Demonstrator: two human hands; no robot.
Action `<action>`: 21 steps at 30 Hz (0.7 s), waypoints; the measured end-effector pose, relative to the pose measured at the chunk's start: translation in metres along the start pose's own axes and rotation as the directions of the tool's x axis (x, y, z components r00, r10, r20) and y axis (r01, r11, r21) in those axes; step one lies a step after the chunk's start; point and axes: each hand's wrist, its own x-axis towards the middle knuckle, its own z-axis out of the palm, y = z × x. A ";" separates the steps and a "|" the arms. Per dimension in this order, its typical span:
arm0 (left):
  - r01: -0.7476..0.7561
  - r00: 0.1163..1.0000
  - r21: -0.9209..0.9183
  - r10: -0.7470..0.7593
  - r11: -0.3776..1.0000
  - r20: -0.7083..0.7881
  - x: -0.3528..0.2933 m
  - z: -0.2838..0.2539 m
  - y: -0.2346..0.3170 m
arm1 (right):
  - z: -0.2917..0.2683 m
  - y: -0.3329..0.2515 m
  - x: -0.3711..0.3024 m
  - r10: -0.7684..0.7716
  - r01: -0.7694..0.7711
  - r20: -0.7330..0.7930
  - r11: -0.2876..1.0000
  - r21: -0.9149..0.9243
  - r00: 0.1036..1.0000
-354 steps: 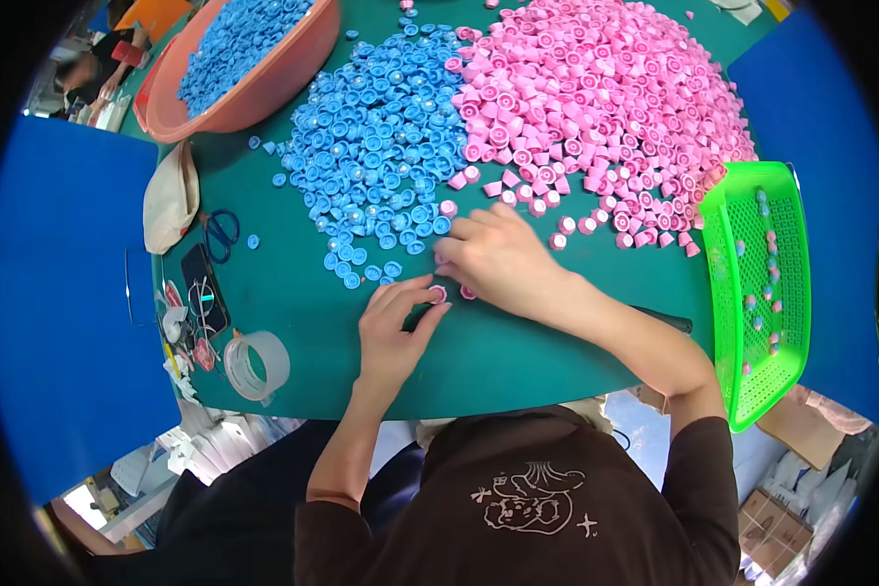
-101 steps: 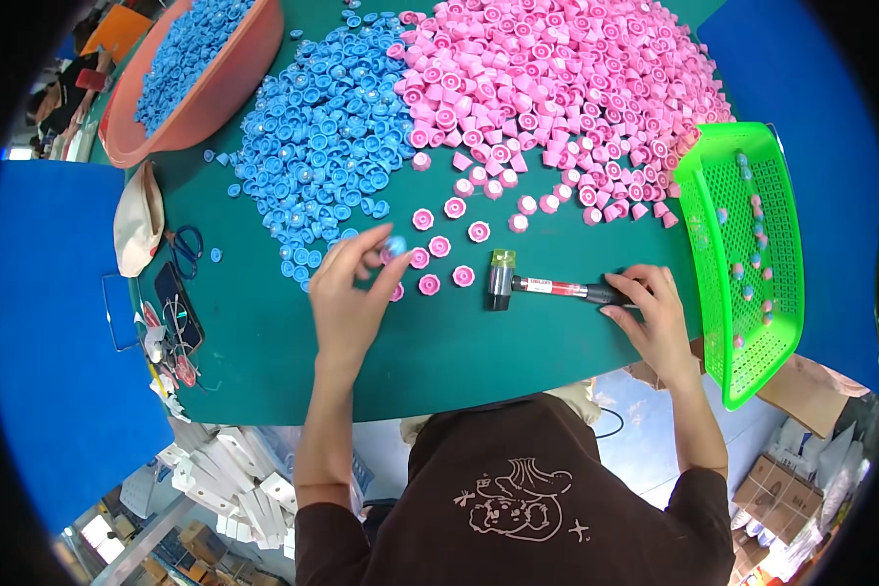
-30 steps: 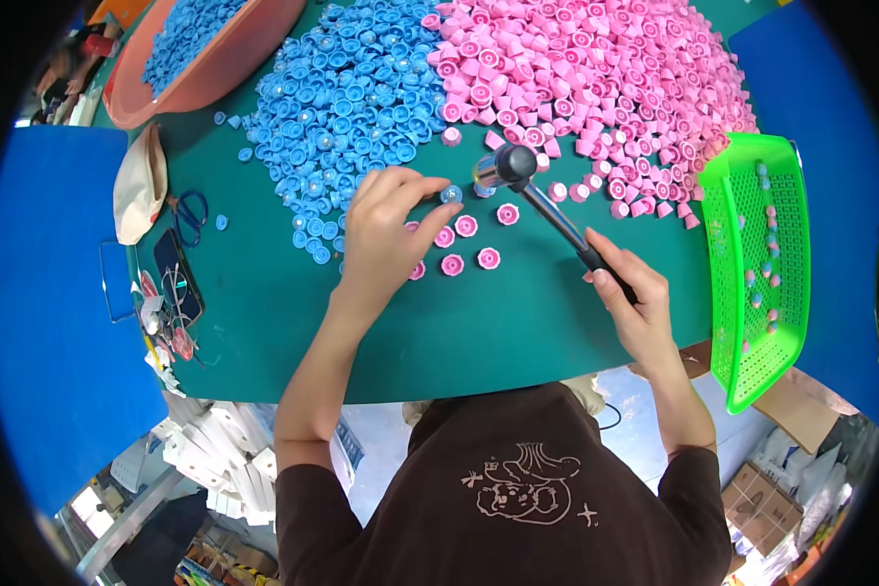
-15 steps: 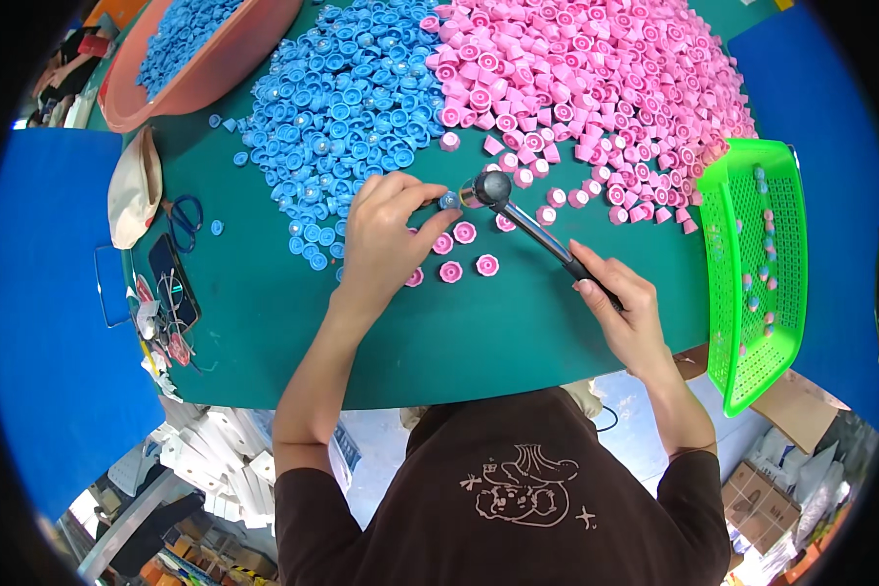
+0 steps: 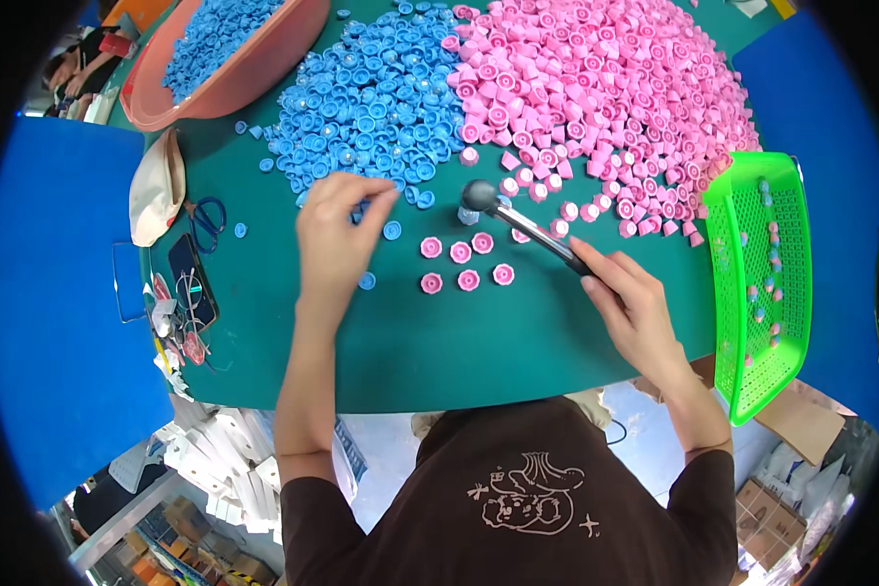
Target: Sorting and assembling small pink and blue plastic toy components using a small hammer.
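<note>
My right hand [image 5: 630, 303] grips a hammer [image 5: 542, 239] by its dark handle. The hammer's round dark head hovers at the middle of the table, with something bluish just under it that I cannot make out clearly. At the near edge of a heap of small blue caps [image 5: 381, 107], my left hand [image 5: 337, 230] has thumb and forefinger drawn together; whether a cap is between them is hidden. Several pink scalloped pieces [image 5: 468, 281] lie in two short rows between my hands. Single blue caps [image 5: 392, 230] lie beside my left fingers.
A large heap of pink cup-shaped pieces [image 5: 596, 88] covers the far right. At right stands a green basket [image 5: 728, 293] with a few blue-and-pink pieces. An orange basin [image 5: 254, 78] of blue caps is far left. Scissors [image 5: 207, 223], phone [image 5: 193, 278] and pouch [image 5: 156, 190] lie left.
My left hand has let go of the blue piece by the hammer head and moved left to the blue heap. The hammer has shifted slightly, still in my right hand.
</note>
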 end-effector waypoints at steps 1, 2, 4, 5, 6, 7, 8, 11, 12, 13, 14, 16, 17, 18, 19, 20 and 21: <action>-0.039 0.999 0.013 0.039 0.999 0.028 0.000 0.009 0.000 | 0.000 0.001 -0.002 0.020 -0.016 -0.032 0.992 0.123 0.999; -0.031 0.998 0.005 0.031 1.000 0.054 0.005 0.017 0.001 | 0.000 0.005 -0.002 0.014 -0.011 -0.030 0.992 0.123 0.999; -0.025 0.998 0.057 0.021 0.998 0.063 0.013 0.034 0.006 | -0.002 0.011 -0.004 0.078 -0.045 -0.134 0.972 0.231 0.988; -0.014 0.997 0.114 0.006 0.993 0.071 0.016 0.039 0.005 | -0.005 0.011 -0.007 0.117 -0.084 -0.119 0.965 0.250 0.986; -0.050 0.998 0.197 0.040 0.979 0.054 0.018 0.045 0.003 | -0.005 0.013 -0.009 0.121 -0.087 -0.125 0.965 0.247 0.985; -0.056 0.997 0.193 0.046 0.980 0.056 0.019 0.047 0.002 | -0.004 0.015 -0.013 0.152 -0.106 -0.138 0.949 0.298 0.979; -0.062 0.997 0.186 0.052 0.981 0.055 0.021 0.048 0.001 | -0.003 0.017 -0.016 0.183 -0.122 -0.147 0.929 0.349 0.972; -0.031 0.988 0.101 0.015 0.994 0.151 0.022 0.046 0.005 | 0.000 0.019 -0.021 0.239 -0.170 -0.127 0.899 0.404 0.963; 0.020 0.968 0.023 -0.025 1.000 0.251 0.021 0.043 0.010 | 0.000 0.019 -0.024 0.256 -0.192 -0.114 0.898 0.396 0.960; -0.002 0.953 0.057 -0.016 0.998 0.304 0.023 0.039 0.014 | 0.000 0.019 -0.026 0.263 -0.199 -0.114 0.896 0.396 0.958; -0.002 0.951 0.053 -0.015 0.999 0.310 0.022 0.041 0.014 | 0.000 0.020 -0.027 0.272 -0.211 -0.106 0.895 0.392 0.957; -0.019 0.978 0.121 -0.006 0.992 0.206 0.024 0.041 0.011 | 0.001 0.022 -0.026 0.270 -0.212 -0.100 0.896 0.391 0.958; -0.021 0.979 0.123 -0.005 0.992 0.205 0.024 0.040 0.010 | 0.002 0.024 -0.027 0.244 -0.185 -0.109 0.903 0.387 0.964; -0.041 0.981 0.069 0.027 0.997 0.192 0.024 0.042 0.008 | 0.002 0.027 -0.027 0.222 -0.162 -0.120 0.911 0.380 0.968; -0.061 0.983 0.015 0.057 0.998 0.176 0.023 0.043 0.007 | 0.002 0.027 -0.027 0.224 -0.163 -0.124 0.912 0.377 0.967; -0.064 0.982 0.011 0.062 0.998 0.177 0.022 0.044 0.006 | 0.002 0.027 -0.028 0.228 -0.170 -0.118 0.912 0.373 0.966; -0.107 0.979 0.054 0.095 0.993 0.181 0.017 0.042 0.006 | 0.002 0.027 -0.029 0.231 -0.177 -0.106 0.912 0.371 0.967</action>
